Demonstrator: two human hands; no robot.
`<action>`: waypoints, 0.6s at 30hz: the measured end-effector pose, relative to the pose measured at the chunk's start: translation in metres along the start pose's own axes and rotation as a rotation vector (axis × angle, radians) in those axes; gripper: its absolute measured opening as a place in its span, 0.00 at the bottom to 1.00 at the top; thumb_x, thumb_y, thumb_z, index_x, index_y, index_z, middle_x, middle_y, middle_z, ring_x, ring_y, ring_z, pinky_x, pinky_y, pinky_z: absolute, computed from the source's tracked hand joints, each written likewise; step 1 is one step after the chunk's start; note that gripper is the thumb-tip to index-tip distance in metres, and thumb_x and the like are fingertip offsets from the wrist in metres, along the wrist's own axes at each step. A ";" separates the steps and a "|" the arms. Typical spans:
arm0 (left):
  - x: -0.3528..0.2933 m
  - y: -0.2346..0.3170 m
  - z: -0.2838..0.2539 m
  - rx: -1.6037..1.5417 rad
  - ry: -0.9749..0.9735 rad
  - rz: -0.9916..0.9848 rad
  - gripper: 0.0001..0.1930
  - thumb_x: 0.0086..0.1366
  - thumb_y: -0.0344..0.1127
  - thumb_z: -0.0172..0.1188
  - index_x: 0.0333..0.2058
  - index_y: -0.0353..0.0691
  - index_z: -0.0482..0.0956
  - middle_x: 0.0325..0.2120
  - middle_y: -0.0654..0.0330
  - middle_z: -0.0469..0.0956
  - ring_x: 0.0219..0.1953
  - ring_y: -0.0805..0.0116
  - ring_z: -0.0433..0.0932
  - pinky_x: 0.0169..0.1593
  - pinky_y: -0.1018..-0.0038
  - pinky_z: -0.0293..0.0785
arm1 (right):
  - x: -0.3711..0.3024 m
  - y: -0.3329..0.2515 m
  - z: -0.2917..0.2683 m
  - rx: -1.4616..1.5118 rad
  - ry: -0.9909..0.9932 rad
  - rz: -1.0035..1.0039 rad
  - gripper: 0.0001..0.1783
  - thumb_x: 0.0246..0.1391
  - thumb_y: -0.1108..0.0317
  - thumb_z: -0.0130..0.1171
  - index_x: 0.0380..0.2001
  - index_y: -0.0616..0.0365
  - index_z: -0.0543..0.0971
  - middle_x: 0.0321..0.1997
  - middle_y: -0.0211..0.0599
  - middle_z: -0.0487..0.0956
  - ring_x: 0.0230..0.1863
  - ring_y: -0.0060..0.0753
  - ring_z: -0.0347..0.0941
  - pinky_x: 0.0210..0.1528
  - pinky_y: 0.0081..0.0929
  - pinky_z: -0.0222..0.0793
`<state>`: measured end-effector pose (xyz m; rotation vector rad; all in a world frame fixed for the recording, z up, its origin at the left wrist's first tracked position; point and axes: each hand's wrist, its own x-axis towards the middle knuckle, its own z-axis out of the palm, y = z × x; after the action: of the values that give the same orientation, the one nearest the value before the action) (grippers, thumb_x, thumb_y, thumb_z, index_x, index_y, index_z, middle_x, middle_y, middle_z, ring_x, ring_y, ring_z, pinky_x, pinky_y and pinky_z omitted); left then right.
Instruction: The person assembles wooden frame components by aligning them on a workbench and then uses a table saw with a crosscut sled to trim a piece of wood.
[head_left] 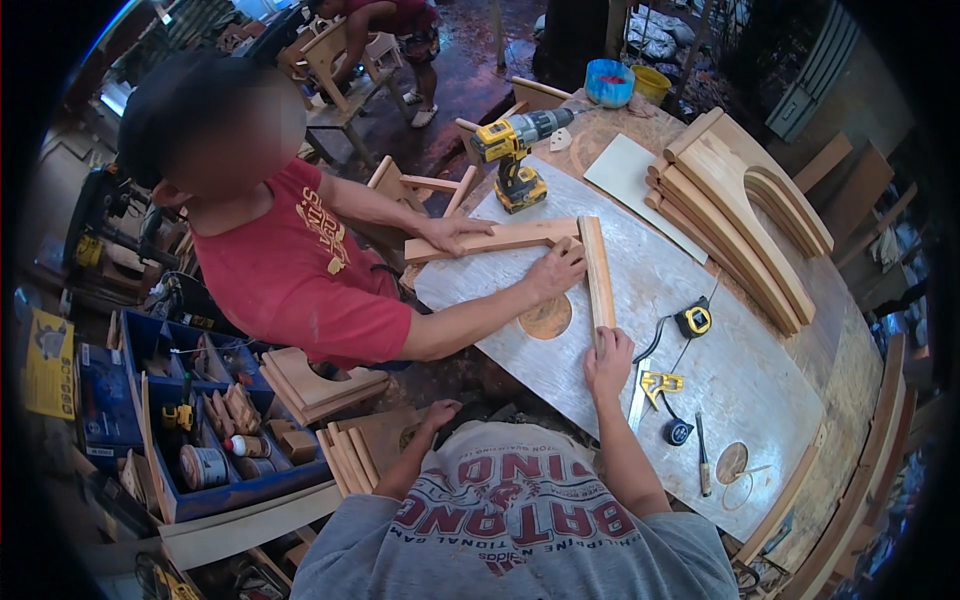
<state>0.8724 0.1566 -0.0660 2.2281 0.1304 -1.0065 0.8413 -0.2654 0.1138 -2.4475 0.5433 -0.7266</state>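
Observation:
My right hand (608, 362) is closed around the near end of a narrow wooden bar (596, 270). The bar lies on a grey metal-topped workbench (690, 390). Its far end meets a second wooden piece (510, 238) at a corner. A co-worker's hand (556, 270) presses at that corner, and their other hand (455, 232) rests on the second piece. My left hand (440, 413) is low beside my body, off the bench, with its fingers bent together; what they hold, if anything, is hidden. A yellow combination square (656, 385) lies close to my right hand.
A yellow cordless drill (515, 160) stands behind the wooden pieces. Two tape measures (694, 318) and a chisel-like tool (703, 455) lie to the right. Curved wooden parts (740, 220) are stacked at the bench's far right. A blue toolbox (230, 490) sits at lower left.

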 end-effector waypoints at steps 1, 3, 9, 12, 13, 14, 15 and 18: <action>0.001 -0.001 0.000 -0.017 0.005 0.045 0.20 0.65 0.48 0.60 0.49 0.44 0.87 0.46 0.51 0.86 0.51 0.58 0.84 0.56 0.66 0.76 | 0.000 0.000 0.000 -0.002 0.004 -0.003 0.24 0.44 0.75 0.62 0.49 0.55 0.80 0.50 0.46 0.75 0.53 0.54 0.70 0.58 0.46 0.69; 0.003 -0.002 0.000 0.006 -0.012 -0.019 0.22 0.65 0.51 0.60 0.50 0.45 0.86 0.48 0.50 0.86 0.54 0.56 0.83 0.58 0.65 0.75 | 0.000 0.000 0.000 0.011 0.010 -0.008 0.24 0.44 0.75 0.62 0.49 0.55 0.80 0.50 0.46 0.75 0.53 0.54 0.70 0.57 0.46 0.70; 0.011 -0.009 0.001 0.049 -0.015 0.017 0.25 0.65 0.56 0.59 0.53 0.46 0.85 0.51 0.49 0.84 0.57 0.52 0.81 0.61 0.63 0.73 | 0.000 0.001 0.002 0.004 0.018 -0.015 0.24 0.43 0.75 0.62 0.49 0.56 0.80 0.49 0.46 0.75 0.52 0.54 0.70 0.57 0.46 0.70; 0.014 -0.011 0.001 0.012 -0.016 0.054 0.24 0.65 0.54 0.59 0.52 0.46 0.85 0.52 0.49 0.84 0.57 0.51 0.81 0.61 0.63 0.73 | 0.000 0.002 0.002 0.001 0.012 -0.012 0.24 0.43 0.75 0.62 0.49 0.55 0.80 0.49 0.46 0.75 0.52 0.54 0.70 0.57 0.46 0.70; 0.014 -0.010 0.001 0.012 -0.017 0.054 0.24 0.65 0.54 0.59 0.52 0.46 0.85 0.52 0.49 0.84 0.57 0.51 0.81 0.61 0.63 0.73 | -0.001 0.002 0.002 -0.001 0.014 -0.016 0.24 0.43 0.75 0.62 0.49 0.55 0.80 0.49 0.46 0.75 0.52 0.54 0.70 0.57 0.46 0.70; 0.014 -0.009 0.001 0.010 -0.013 0.060 0.24 0.65 0.54 0.59 0.52 0.46 0.85 0.51 0.49 0.84 0.57 0.51 0.81 0.61 0.63 0.73 | -0.001 0.002 0.002 0.005 0.016 -0.013 0.24 0.43 0.75 0.62 0.49 0.55 0.80 0.50 0.46 0.75 0.52 0.54 0.70 0.57 0.46 0.70; 0.013 -0.008 0.001 0.027 -0.015 0.027 0.23 0.66 0.53 0.60 0.52 0.45 0.86 0.51 0.49 0.84 0.57 0.51 0.81 0.60 0.64 0.73 | -0.001 0.002 0.002 0.013 0.013 -0.006 0.24 0.43 0.75 0.62 0.49 0.55 0.80 0.50 0.46 0.75 0.52 0.53 0.70 0.57 0.46 0.70; 0.010 -0.004 -0.002 0.053 -0.005 0.030 0.22 0.66 0.51 0.60 0.50 0.45 0.86 0.50 0.50 0.85 0.55 0.53 0.82 0.60 0.64 0.74 | -0.001 0.003 0.002 0.011 0.014 -0.007 0.24 0.43 0.75 0.62 0.49 0.54 0.80 0.50 0.45 0.75 0.52 0.53 0.70 0.57 0.46 0.70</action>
<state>0.8795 0.1587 -0.0744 2.2681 0.0686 -1.0104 0.8407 -0.2663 0.1107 -2.4374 0.5345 -0.7478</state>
